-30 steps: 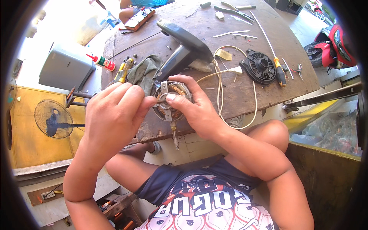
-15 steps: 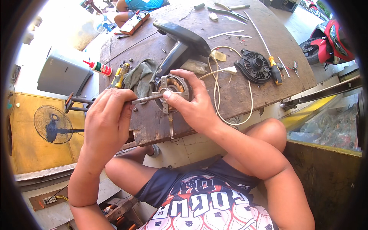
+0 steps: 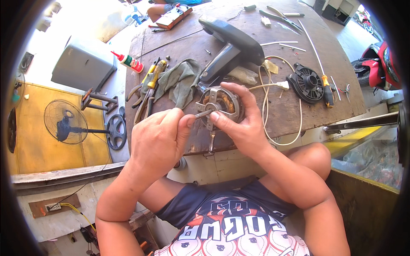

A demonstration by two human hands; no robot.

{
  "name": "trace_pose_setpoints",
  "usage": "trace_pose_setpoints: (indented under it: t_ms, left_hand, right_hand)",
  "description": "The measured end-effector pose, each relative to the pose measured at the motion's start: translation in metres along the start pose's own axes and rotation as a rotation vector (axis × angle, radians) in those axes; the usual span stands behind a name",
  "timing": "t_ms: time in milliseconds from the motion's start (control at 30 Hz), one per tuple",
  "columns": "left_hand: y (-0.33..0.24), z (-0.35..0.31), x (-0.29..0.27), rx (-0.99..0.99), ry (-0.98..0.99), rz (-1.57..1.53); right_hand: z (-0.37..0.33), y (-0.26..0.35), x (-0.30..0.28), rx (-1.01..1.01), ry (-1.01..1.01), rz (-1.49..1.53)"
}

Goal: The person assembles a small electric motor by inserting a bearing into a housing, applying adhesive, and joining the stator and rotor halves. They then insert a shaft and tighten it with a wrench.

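At the table's near edge, my right hand (image 3: 247, 126) grips an open fan motor (image 3: 234, 105), its copper windings showing inside a metal frame. My left hand (image 3: 156, 138) is closed around a slim metal tool (image 3: 204, 114), whose kind I cannot make out. The tool's far end reaches the middle of the motor, beside my right thumb. Just behind the motor lies a black fan stand (image 3: 235, 49), tilted on the wood. To its left is a crumpled grey-green cloth (image 3: 181, 83). A round black slotted housing (image 3: 305, 83) rests farther right.
Pliers and yellow-handled tools (image 3: 150, 94) lie left of the cloth, near a red-capped glue bottle (image 3: 128, 62). A white cord (image 3: 277, 143) loops over the table edge. Right of the housing is a yellow-handled screwdriver (image 3: 327, 91). Long-nose pliers (image 3: 282, 19) lie far back. A caged fan (image 3: 64, 121) stands left.
My view has swung left, so the table appears farther right. My left hand has come closer to the motor and turned, hiding more of the tool. My right hand still grips the motor.
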State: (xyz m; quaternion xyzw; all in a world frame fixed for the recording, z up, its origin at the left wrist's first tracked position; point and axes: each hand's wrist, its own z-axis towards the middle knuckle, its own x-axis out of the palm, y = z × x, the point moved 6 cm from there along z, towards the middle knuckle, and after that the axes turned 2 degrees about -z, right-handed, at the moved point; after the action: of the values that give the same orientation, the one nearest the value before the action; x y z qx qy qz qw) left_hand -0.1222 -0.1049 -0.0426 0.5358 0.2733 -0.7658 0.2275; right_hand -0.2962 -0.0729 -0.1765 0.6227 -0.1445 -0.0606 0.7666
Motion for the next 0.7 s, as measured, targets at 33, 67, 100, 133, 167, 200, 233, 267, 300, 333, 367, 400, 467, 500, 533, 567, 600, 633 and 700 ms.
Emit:
trace_pose_setpoints:
  t_ms: [33,67,100,133,167,200,233,267,300,333,367,400,467,500,533,567,600,633,700]
  left_hand:
    - [-0.002,-0.001,-0.001,0.027,0.0,0.013]
    - [-0.005,0.0,-0.004,0.058,-0.024,0.02]
    - [-0.007,0.001,-0.006,0.083,-0.033,0.017]
    - [-0.01,0.002,-0.009,0.101,-0.051,0.033]
    - [-0.012,0.003,-0.011,0.111,-0.057,0.035]
    - [-0.014,0.004,-0.013,0.122,-0.061,0.036]
    - [-0.016,0.004,-0.013,0.126,-0.048,0.006]
    - [-0.018,0.005,-0.014,0.129,-0.035,-0.023]
    - [-0.02,0.005,-0.015,0.128,-0.018,-0.061]
    - [-0.022,0.005,-0.016,0.146,-0.006,-0.055]
    - [-0.025,0.006,-0.017,0.162,0.008,-0.057]
    - [-0.027,0.006,-0.018,0.18,0.021,-0.059]
    - [-0.029,0.009,-0.019,0.2,0.04,-0.048]
    - [-0.03,0.011,-0.019,0.21,0.048,-0.042]
    - [-0.029,0.013,-0.018,0.217,0.059,-0.044]
    - [-0.029,0.015,-0.017,0.223,0.07,-0.047]
    - [-0.029,0.017,-0.015,0.227,0.081,-0.054]
    - [-0.028,0.019,-0.013,0.233,0.081,-0.055]
    - [-0.026,0.023,-0.009,0.239,0.089,-0.071]
  right_hand:
    - [-0.001,-0.002,-0.001,0.041,0.023,0.022]
    - [-0.001,-0.003,-0.003,0.069,0.032,0.007]
    - [0.0,-0.003,-0.003,0.076,0.041,0.015]
    - [0.0,-0.003,-0.003,0.078,0.057,0.05]
    - [0.0,-0.002,-0.002,0.077,0.063,0.083]
    - [0.001,-0.002,-0.001,0.084,0.089,0.12]
    - [0.001,-0.002,0.0,0.082,0.106,0.193]
    - [0.001,-0.002,0.002,0.08,0.122,0.267]
    - [0.001,-0.001,0.003,0.079,0.147,0.287]
    - [0.001,-0.002,0.003,0.091,0.16,0.325]
    - [0.001,-0.003,0.004,0.103,0.171,0.358]
    - [0.001,-0.004,0.004,0.11,0.184,0.396]
    - [0.002,-0.007,0.004,0.126,0.184,0.405]
    - [0.003,-0.008,0.004,0.128,0.187,0.403]
    - [0.004,-0.009,0.003,0.128,0.189,0.4]
    - [0.004,-0.009,0.003,0.126,0.188,0.399]
    - [0.004,-0.009,0.003,0.124,0.187,0.398]
    - [0.005,-0.009,0.003,0.121,0.184,0.403]
    - [0.005,-0.009,0.003,0.12,0.181,0.412]
